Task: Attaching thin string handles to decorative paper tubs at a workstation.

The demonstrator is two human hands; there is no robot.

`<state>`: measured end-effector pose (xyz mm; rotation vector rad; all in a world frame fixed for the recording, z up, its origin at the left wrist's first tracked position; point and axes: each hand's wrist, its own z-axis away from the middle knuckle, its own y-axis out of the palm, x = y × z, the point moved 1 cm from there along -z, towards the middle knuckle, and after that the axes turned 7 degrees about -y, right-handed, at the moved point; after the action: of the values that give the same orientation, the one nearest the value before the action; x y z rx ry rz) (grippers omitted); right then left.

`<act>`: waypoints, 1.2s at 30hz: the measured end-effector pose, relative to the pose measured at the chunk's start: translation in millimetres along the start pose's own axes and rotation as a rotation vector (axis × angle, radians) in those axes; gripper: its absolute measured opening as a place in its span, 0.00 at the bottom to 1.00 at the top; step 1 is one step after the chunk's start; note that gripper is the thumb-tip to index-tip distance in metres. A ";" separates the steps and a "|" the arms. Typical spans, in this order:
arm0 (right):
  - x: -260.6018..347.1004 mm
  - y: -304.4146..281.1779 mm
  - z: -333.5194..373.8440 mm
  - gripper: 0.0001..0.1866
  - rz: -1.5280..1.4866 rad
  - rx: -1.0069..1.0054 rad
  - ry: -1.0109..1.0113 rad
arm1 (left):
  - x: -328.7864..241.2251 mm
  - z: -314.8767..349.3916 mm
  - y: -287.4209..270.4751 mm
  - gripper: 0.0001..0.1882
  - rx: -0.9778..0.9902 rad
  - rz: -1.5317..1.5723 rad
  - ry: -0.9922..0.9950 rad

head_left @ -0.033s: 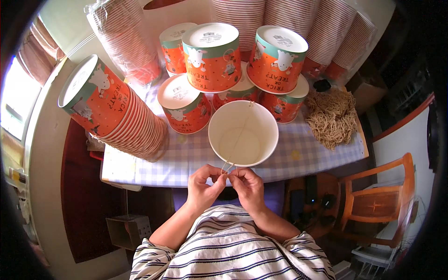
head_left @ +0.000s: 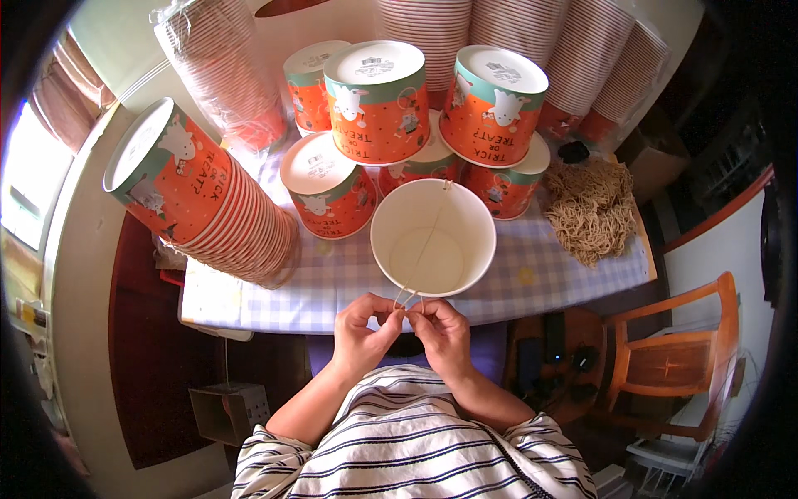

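Observation:
A paper bucket (head_left: pixel 433 237), white inside, stands with its mouth up near the table's front edge. A thin beige string (head_left: pixel 430 241) runs across its mouth from a knot at the far rim to the near rim, where it is looped or crossed. Just outside that near rim my left hand (head_left: pixel 366 331) pinches the string between thumb and fingers. My right hand (head_left: pixel 440 331) pinches the string close beside it, the fingertips of both hands almost touching. Exactly how the string ends cross between the fingertips is too small to make out.
Upside-down orange paper buckets (head_left: pixel 378 108) are piled behind the open one. A leaning stack of nested buckets (head_left: pixel 216 195) stands at the left. A heap of beige strings (head_left: pixel 588 208) lies at the right, and plastic-wrapped stacks (head_left: pixel 515 33) line the back. The tablecloth (head_left: pixel 332 287) is checked.

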<state>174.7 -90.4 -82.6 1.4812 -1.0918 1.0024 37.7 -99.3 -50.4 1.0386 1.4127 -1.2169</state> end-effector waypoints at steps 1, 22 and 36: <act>-0.3 -0.8 0.0 0.02 0.003 0.007 -0.004 | -0.3 -0.1 0.0 0.03 0.001 0.006 -0.008; 4.6 -4.2 -3.1 0.02 0.042 0.013 0.017 | 2.5 -3.9 -3.7 0.07 0.088 0.024 -0.028; 2.0 -4.7 -1.1 0.03 0.021 -0.023 -0.008 | 10.2 -1.4 0.1 0.06 -0.027 0.089 -0.099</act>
<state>179.6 -89.1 -81.7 1.4592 -1.1233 0.9952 35.8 -97.8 -60.4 0.9986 1.2898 -1.1654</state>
